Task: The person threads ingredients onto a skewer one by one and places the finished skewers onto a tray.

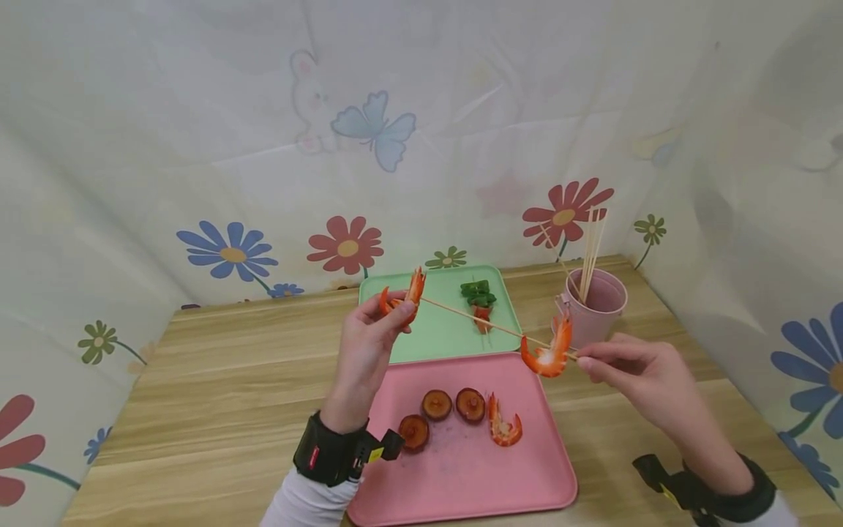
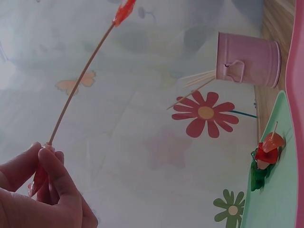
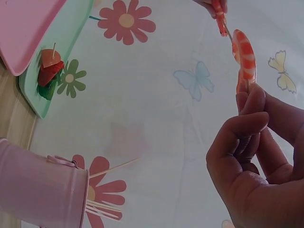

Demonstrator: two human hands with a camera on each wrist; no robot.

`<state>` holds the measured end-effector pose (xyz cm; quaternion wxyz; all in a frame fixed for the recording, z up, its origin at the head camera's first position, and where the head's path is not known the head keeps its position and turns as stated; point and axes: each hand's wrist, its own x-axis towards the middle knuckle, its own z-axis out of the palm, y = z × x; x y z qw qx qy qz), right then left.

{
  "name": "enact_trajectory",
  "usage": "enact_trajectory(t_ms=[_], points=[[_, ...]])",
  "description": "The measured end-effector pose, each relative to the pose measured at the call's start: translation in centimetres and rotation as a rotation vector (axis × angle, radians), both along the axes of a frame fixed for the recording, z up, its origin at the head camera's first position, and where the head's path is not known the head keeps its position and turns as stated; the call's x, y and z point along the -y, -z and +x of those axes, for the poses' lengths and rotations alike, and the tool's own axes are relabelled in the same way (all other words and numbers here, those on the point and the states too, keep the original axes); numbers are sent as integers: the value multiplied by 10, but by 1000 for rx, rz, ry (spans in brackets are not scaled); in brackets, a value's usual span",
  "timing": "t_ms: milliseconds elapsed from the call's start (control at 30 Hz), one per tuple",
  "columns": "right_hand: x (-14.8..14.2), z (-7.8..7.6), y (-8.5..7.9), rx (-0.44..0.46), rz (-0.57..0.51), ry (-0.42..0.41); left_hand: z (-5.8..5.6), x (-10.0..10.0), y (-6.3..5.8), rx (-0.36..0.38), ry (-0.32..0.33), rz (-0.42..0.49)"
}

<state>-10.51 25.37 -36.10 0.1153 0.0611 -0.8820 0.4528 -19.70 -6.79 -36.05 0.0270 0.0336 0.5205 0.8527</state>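
Between thumb and fingers, my left hand holds an orange shrimp above the green tray. My right hand pinches the near end of a thin wooden skewer. Close to the right fingertips, a second shrimp is threaded on that skewer. The skewer slants across to the shrimp in the left hand; its tip meets that shrimp, and how deep it goes cannot be seen. A third shrimp lies on the pink tray, beside three brown mushroom caps.
Behind the pink tray is a green tray bearing a finished-looking skewer of green and red pieces. A pink bucket with several wooden sticks stands at the back right. Flower-printed sheeting encloses the wooden table.
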Motion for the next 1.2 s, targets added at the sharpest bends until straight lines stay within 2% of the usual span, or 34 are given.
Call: enact_trajectory(t_ms=[200,433,633,867,1100,1200], points=[[5,1,1,16,-5,21,2,-2,2,22,18,12],[16,-2,5,-18,-47,-48,6,-16,5,21,92,-12],[17,-2,7,-32,-64,-46,8,-19,6,26,78,-23],[28,2,6,85,-56,-41,14,-30,10,43,145,-80],[33,3,6,107,-54,-12,16,-35,13,31,140,-92],[34,4,6,119,-62,-16,17,-36,14,27,163,-122]])
